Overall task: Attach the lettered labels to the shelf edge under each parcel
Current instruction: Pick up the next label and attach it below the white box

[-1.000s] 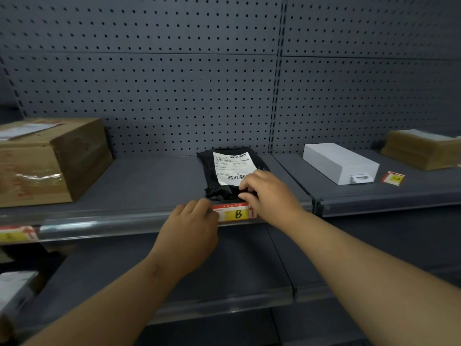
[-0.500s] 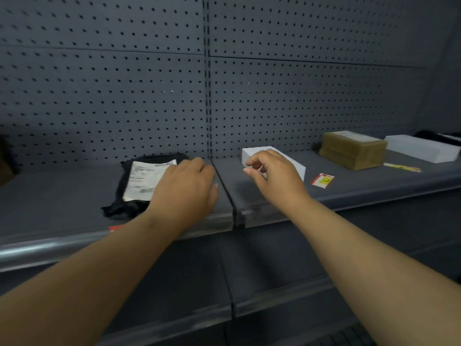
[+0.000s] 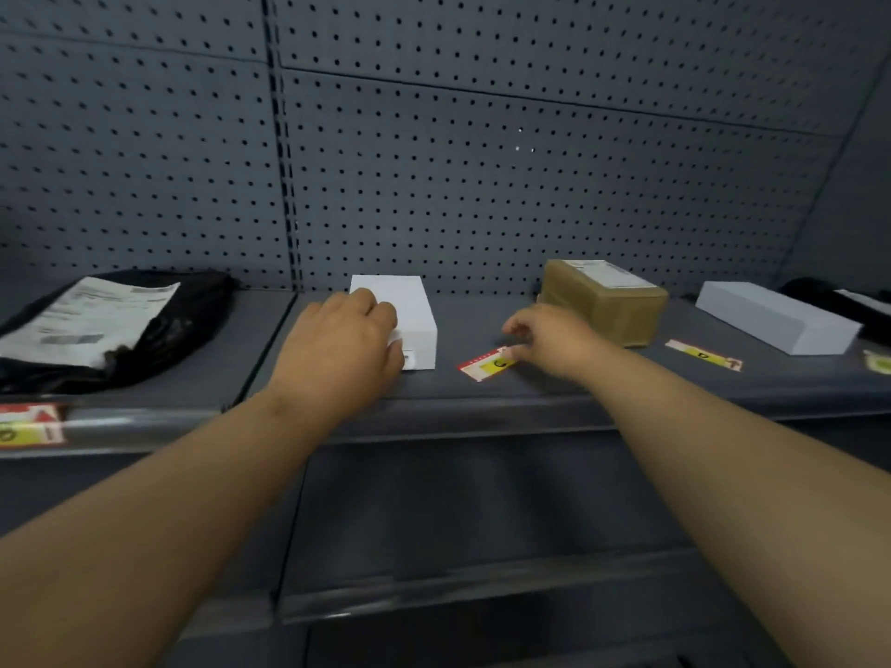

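Observation:
A loose red, white and yellow label (image 3: 484, 365) lies flat on the grey shelf (image 3: 482, 385), right of a small white box (image 3: 410, 311). My right hand (image 3: 549, 337) rests over the label's right end, fingertips touching it. My left hand (image 3: 342, 347) lies on the white box's front left side, fingers curled over it. A black bag parcel with a white shipping slip (image 3: 103, 325) sits at the left, and a label (image 3: 30, 425) sits in the shelf edge strip below it. Another loose label (image 3: 703, 355) lies between a brown box (image 3: 605, 301) and a white box (image 3: 776, 318).
A grey pegboard wall (image 3: 482, 185) backs the shelf. A black parcel (image 3: 839, 301) shows at the far right, with a label scrap (image 3: 878, 363) in front. A lower shelf (image 3: 482, 571) runs beneath my forearms.
The view has swung right from the black bag and its fitted B label. Both hands left that label; the left has reached the small white box, the right the loose label beside it.

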Demonstrator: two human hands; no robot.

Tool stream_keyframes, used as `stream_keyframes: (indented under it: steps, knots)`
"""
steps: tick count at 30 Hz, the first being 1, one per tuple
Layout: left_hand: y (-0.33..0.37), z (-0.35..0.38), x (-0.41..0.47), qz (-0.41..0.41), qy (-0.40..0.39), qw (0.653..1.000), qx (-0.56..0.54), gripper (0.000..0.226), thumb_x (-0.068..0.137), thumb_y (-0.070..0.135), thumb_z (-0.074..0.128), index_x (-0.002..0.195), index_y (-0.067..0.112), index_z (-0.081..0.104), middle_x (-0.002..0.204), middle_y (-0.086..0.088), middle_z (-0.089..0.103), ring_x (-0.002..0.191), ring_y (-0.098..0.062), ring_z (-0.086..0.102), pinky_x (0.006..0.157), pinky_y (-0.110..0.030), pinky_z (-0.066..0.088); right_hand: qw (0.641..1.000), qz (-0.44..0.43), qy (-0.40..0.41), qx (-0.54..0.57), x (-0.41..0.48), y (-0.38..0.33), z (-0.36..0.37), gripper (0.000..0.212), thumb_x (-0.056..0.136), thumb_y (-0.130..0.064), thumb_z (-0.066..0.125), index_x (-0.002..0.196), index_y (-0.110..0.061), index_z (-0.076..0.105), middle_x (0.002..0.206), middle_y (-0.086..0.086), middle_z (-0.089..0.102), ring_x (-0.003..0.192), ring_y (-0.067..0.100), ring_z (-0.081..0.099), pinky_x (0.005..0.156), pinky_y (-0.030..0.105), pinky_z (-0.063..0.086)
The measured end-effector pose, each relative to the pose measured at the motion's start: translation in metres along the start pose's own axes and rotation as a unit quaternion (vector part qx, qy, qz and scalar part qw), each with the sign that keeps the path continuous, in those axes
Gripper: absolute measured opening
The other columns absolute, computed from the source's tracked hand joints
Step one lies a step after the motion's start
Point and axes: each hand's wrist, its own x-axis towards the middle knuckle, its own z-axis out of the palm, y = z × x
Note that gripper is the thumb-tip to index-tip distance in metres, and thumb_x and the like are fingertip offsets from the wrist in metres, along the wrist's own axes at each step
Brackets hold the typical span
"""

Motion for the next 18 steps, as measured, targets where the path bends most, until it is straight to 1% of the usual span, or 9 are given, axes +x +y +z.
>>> stream_keyframes:
  steps: [3,7,10,13,18]
  knots:
    - [0.009,0.000,0.002,-0.006,0.003,1.000,0.020,0.018,0.080,0.017,0.061,0.086,0.000,0.063,0.082,-0.018,0.061,0.072,-0.036,0.056,0.064,-0.043,0.043,0.996,-0.047,-0.060,-0.042,0.010,0.008,-0.003,0.045,0.086,-0.028,0.065,0.127,-0.014,0.055,0.132,0.006,0.054,0.118,0.023,0.052,0.098,0.033,0.042]
    - [0.015,-0.003,0.006,-0.018,0.006,0.998,0.057,0.017,0.078,0.017,0.064,0.084,0.001,0.063,0.080,-0.017,0.061,0.069,-0.035,0.057,0.063,-0.041,0.044,0.985,-0.091,-0.108,-0.095,0.025,0.009,-0.006,0.045,0.088,-0.024,0.063,0.131,-0.016,0.052,0.133,0.007,0.052,0.120,0.025,0.050,0.098,0.033,0.041]
    - [0.018,-0.003,0.007,-0.026,0.002,0.997,0.069,0.016,0.076,0.017,0.065,0.083,0.002,0.063,0.078,-0.016,0.061,0.068,-0.034,0.057,0.062,-0.041,0.045,0.980,-0.100,-0.131,-0.112,0.035,0.009,-0.004,0.047,0.088,-0.021,0.062,0.134,-0.015,0.048,0.135,0.008,0.051,0.123,0.026,0.049,0.100,0.034,0.040]
    - [0.018,-0.002,0.006,-0.025,-0.007,0.996,0.085,0.016,0.075,0.017,0.067,0.081,0.003,0.064,0.076,-0.015,0.061,0.066,-0.034,0.057,0.059,-0.040,0.045,0.974,-0.115,-0.157,-0.119,0.043,0.009,-0.005,0.048,0.088,-0.023,0.063,0.133,-0.016,0.049,0.135,0.007,0.052,0.122,0.025,0.049,0.098,0.033,0.040]
    - [0.014,-0.002,0.004,-0.034,-0.013,0.994,0.101,0.016,0.073,0.017,0.069,0.080,0.004,0.064,0.074,-0.014,0.060,0.064,-0.033,0.057,0.058,-0.039,0.045,0.964,-0.113,-0.206,-0.124,0.052,0.007,-0.009,0.038,0.088,-0.026,0.062,0.124,-0.014,0.057,0.127,0.006,0.057,0.114,0.023,0.052,0.093,0.031,0.041]
